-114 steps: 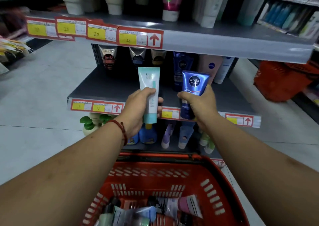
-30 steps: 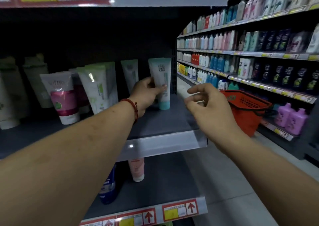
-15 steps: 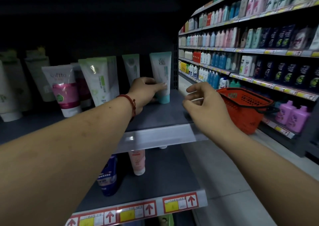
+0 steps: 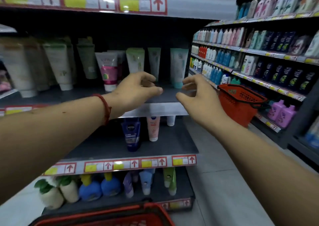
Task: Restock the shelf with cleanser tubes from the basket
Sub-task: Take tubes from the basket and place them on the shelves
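A pale teal cleanser tube (image 4: 178, 68) is stood upright on its cap at the right end of the grey shelf (image 4: 162, 110). The red basket (image 4: 110, 213) is seen low down in front.

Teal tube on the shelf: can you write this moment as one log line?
left hand: empty, loosely curled | right hand: empty | teal tube: upright at shelf end, untouched | near basket: bottom edge
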